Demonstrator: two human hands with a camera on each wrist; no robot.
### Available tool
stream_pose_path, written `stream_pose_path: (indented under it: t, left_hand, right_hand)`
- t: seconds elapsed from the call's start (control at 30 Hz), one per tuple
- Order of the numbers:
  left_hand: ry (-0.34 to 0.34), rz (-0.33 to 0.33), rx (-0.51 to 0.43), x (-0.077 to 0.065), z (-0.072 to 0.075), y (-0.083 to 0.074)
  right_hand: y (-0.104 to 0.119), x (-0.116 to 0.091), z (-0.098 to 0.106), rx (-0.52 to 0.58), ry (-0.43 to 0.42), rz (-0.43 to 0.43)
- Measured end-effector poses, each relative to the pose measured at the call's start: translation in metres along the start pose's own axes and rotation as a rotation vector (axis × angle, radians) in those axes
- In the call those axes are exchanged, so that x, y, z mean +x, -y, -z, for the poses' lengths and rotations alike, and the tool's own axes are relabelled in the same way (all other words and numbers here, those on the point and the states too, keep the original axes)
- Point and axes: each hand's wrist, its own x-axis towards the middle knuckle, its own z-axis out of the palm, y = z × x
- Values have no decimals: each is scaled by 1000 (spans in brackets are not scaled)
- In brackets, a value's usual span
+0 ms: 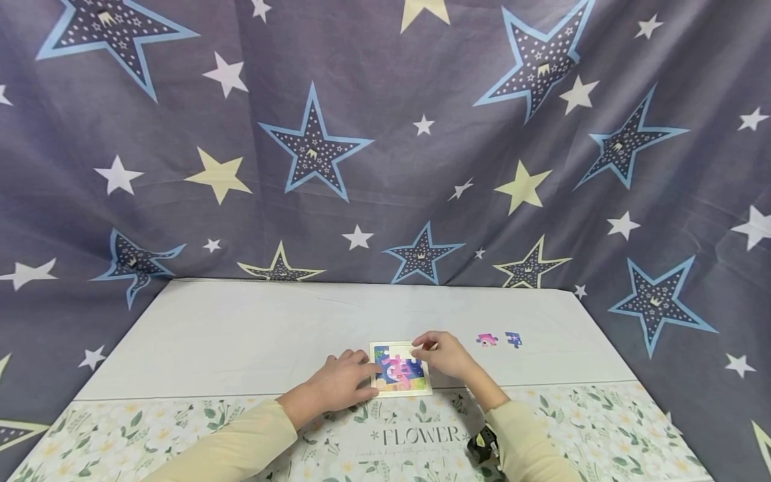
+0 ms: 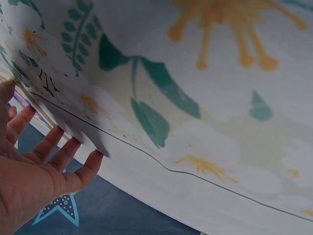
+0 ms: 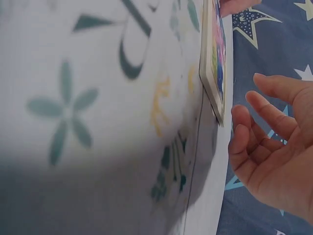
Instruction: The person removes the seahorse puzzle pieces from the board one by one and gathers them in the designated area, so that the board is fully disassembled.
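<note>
A small square jigsaw puzzle in a pale frame lies on the table, showing a pink figure on blue; its upper part has a bare whitish area. My left hand rests at its left side with fingers spread, the index finger reaching over the picture and the thumb by the lower left corner. My right hand is over the upper right corner. In the right wrist view, the fingers of the right hand are loosely bent, thumb and index fingertip apart, with no piece visible between them.
Right of the right hand lie two loose jigsaw pieces, one pink and one blue. The table has a white cloth at the back and a floral cloth in front. A star-patterned curtain hangs behind.
</note>
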Motion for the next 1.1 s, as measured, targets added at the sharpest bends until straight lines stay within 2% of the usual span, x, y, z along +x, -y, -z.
stream_pose_path:
  t: [0.47,0.8,1.1]
  left_hand:
    - [10,2,-14,0,3,-3]
    - [26,10,-1,3,4,-3]
    - [15,8,1,2,5,-3]
  right_hand:
    - [11,1,-15,-29,34,61]
    - [20,2,-22,-67,49,75]
    - [21,5,-28,-78,57,87]
